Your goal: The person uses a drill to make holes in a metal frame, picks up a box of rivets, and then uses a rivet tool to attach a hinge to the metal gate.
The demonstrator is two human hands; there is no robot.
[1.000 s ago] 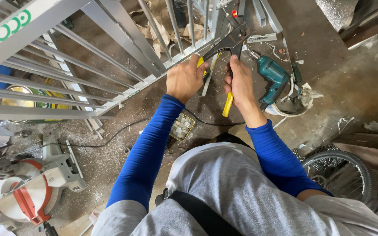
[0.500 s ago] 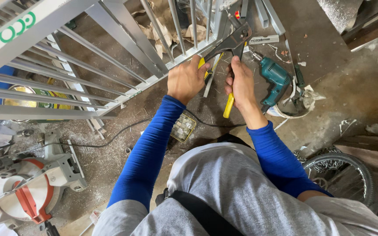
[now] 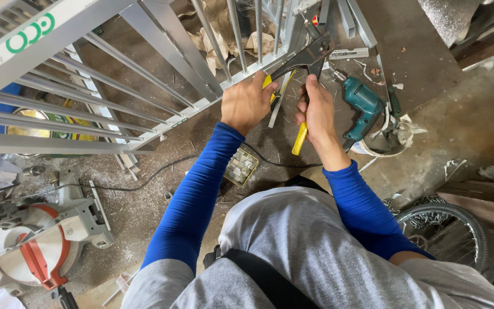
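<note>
Hands (image 3: 284, 106) on rivet tool (image 3: 301, 57) at metal gate (image 3: 161, 114) edge, drill (image 3: 363, 103) near

The metal railing frame (image 3: 144, 86) lies left of the grip, the electric drill (image 3: 363, 103) right, the miter saw (image 3: 41, 240) far below-left.

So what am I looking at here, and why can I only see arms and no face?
The camera sits on the person's head and looks down, so you see only their arms in blue sleeves and their lap. Both hands squeeze one big riveting tool with yellow handles: the left hand on one handle, the right hand on the other. Its nose meets a grey metal gate. On the dusty floor lie a teal drill, a saw and a small tin.
</note>
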